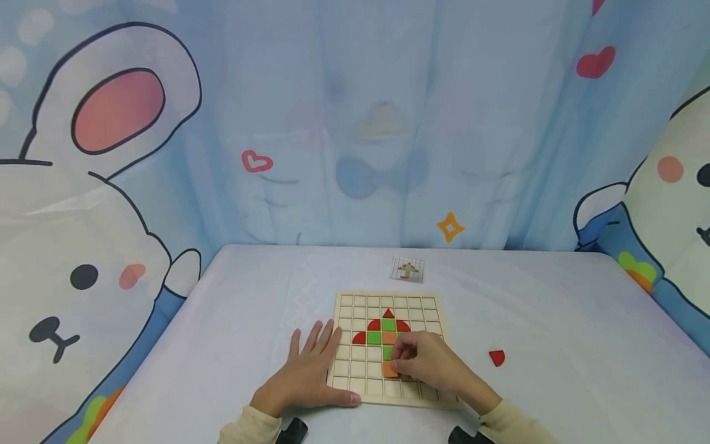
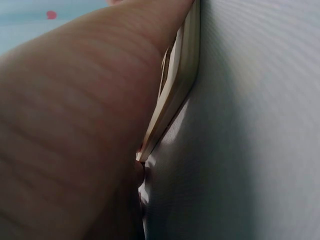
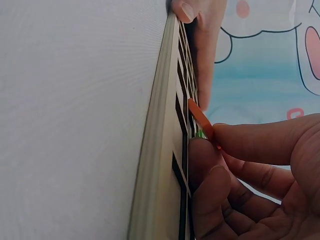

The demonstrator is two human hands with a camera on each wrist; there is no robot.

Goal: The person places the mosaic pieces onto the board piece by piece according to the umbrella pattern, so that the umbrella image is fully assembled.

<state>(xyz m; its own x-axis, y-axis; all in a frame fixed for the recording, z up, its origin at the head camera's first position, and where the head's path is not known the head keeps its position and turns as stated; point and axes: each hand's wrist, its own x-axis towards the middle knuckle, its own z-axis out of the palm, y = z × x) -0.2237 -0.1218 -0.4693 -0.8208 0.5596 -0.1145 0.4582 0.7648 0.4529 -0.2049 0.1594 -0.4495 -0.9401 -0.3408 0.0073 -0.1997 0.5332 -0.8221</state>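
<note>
My right hand (image 1: 427,361) pinches an orange square tile (image 1: 389,369) between thumb and fingers. In the right wrist view the tile (image 3: 201,118) is tilted, one edge right at the board's grid. The wooden grid board (image 1: 357,370) lies flat on the table. My left hand (image 1: 309,375) rests along its left side, fingers straight and spread, thumb at the near left corner. On the board, a red triangle (image 1: 388,314) tops green squares (image 1: 374,338), another orange square (image 1: 389,338) and red rounded pieces (image 1: 359,338). My right fingers partly hide the pattern's right side.
A loose red rounded piece (image 1: 497,357) lies on the white tabletop (image 1: 554,345), right of the board. Behind the board sits a small card (image 1: 407,269) with a printed grid pattern. A blue patterned curtain (image 1: 310,123) hangs behind the table.
</note>
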